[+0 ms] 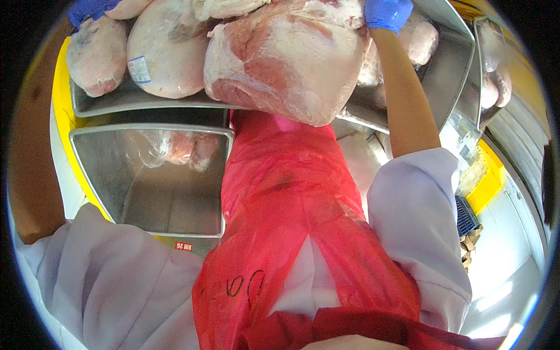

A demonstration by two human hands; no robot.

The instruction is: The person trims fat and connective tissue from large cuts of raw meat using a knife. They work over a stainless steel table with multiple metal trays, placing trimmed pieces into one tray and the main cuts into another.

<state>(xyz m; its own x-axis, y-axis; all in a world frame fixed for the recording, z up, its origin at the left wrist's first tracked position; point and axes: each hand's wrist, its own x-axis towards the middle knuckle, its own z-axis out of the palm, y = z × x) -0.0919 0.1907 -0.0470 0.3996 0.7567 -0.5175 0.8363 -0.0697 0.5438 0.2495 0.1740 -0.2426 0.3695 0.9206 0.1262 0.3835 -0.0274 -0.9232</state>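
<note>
We see a bright, sharp picture; daylight falls from the right on the pale floor (513, 280). The shiny steel bin (151, 198) on the left shows soft glare. Edges bend strongly and turn black.

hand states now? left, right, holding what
Left hand: blue glove, on the wrapped meat pieces at the top left; grip cannot be told.
Right hand: blue glove, gripping the top edge of the large wrapped meat cut.
</note>
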